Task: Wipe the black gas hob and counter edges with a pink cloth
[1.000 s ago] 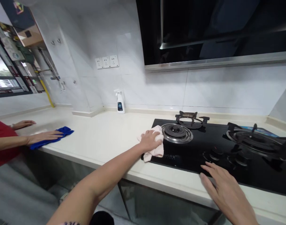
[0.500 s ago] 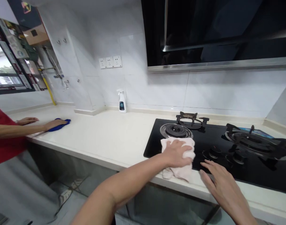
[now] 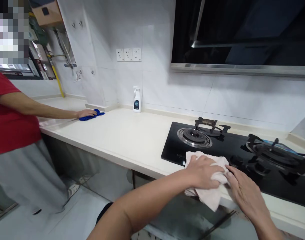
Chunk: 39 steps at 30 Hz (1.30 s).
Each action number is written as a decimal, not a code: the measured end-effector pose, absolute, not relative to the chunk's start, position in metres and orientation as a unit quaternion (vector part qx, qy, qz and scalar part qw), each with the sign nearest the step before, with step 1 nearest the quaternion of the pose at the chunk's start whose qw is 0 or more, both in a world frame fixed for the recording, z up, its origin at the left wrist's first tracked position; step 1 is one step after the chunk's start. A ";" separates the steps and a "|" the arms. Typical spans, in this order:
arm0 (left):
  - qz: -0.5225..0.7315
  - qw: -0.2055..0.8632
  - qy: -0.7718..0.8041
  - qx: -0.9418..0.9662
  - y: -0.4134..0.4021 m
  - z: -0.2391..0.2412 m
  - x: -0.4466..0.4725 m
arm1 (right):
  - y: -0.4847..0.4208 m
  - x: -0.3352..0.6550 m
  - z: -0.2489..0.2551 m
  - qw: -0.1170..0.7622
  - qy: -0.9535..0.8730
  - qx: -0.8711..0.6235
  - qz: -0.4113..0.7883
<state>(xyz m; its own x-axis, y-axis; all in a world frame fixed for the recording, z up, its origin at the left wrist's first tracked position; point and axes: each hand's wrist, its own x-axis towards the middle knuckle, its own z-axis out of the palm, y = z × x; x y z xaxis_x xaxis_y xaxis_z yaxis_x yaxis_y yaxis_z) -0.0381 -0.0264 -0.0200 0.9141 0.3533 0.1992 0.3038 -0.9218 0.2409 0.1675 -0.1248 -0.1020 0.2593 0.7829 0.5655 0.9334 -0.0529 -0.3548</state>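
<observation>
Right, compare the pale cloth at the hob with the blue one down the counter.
The pale pink cloth is light and crumpled, the blue cloth deep blue. The pale pink cloth sits at the front edge of the black glass hob, gripped by the person's left hand with the right hand against it; the blue cloth lies on the cream countertop under a co-worker's hand. Both are soft cloths held by a hand.

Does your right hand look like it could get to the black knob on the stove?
Probably yes. The right hand sits just in front of the black knob on the glass cooktop, and nothing seems to be between them. The pale cloth, held by the left hand, lies beside the fingers.
</observation>
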 end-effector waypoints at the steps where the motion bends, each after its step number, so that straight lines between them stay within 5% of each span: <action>1: 0.122 0.106 0.180 0.970 -0.023 -0.019 -0.045 | -0.124 0.168 -0.102 0.334 -0.595 -0.722 -0.115; 20: 0.249 -0.050 0.614 0.747 0.037 -0.026 -0.347 | -0.114 0.153 -0.111 0.285 -0.568 -0.748 -0.189; 25: 0.335 -0.117 0.585 0.730 0.005 -0.056 -0.305 | -0.114 0.150 -0.108 0.278 -0.558 -0.762 -0.175; 34: 0.326 -0.028 0.373 0.868 -0.071 -0.100 -0.144 | -0.116 0.156 -0.111 0.286 -0.559 -0.758 -0.177; 39: 0.290 -0.021 0.316 0.903 -0.070 -0.101 -0.132 | -0.118 0.162 -0.111 0.270 -0.576 -0.752 -0.171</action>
